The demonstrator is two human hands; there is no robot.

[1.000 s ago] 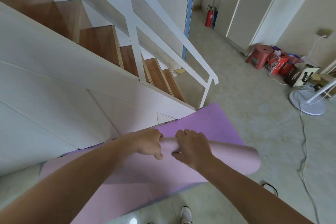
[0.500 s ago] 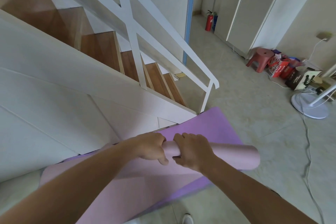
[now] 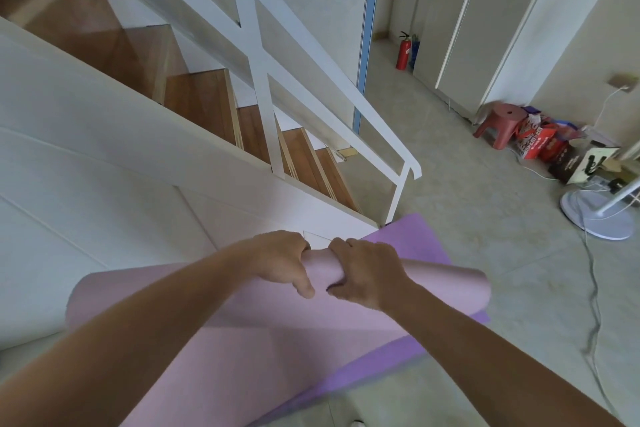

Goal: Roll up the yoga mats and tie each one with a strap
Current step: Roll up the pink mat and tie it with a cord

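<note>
Hands are both grasping the rolled yoga mat [image 3: 445, 282] at lower centre, the left hand [image 3: 280, 263] and the right hand [image 3: 367, 274] curling over it side by side. Its long axis is running left to right across the frame, with the right end pointing toward the fan base [image 3: 595, 218]. The unrolled purple part is lying on the floor [image 3: 485, 204] beyond. At the right edge, a cardboard box [image 3: 578, 165] is sitting, its contents unclear.
</note>
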